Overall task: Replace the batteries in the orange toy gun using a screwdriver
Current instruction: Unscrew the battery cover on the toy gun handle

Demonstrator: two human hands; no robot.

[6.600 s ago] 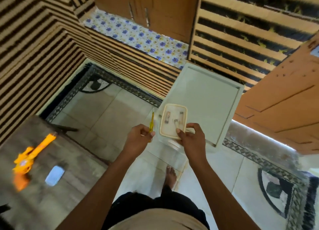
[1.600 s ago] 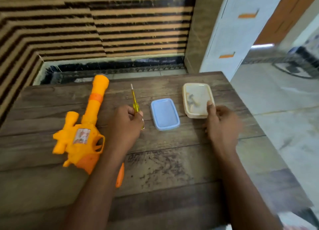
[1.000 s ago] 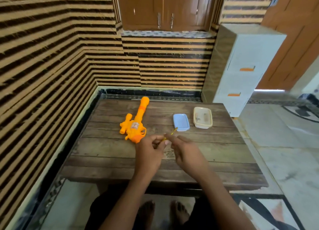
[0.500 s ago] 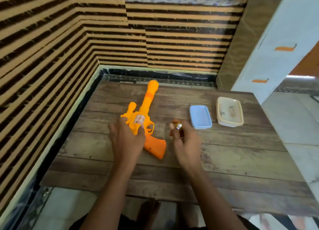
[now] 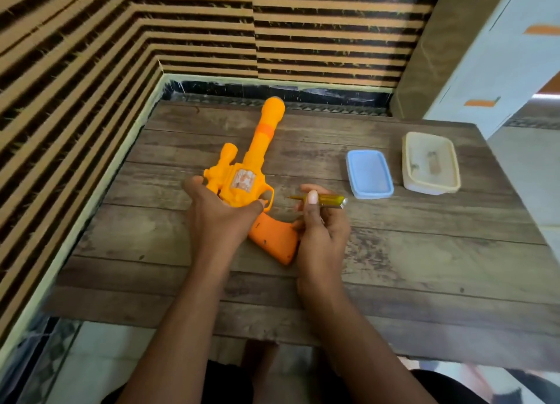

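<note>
On the table (image 5: 394,267), left hand (image 5: 218,218) grips toy gun (image 5: 242,182); right hand (image 5: 321,224) holds screwdriver (image 5: 327,199).

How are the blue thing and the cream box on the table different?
The blue lid is pale blue, flat and shallow; the cream container is taller-walled, translucent, with small items inside. The lid lies nearer the toy gun; the container sits by the table edge. Both are rounded rectangles, untouched.

We are finding no readable text; the sticker (image 5: 244,179) on the body of the orange toy gun (image 5: 251,173) is showing only blurred marks.
</note>
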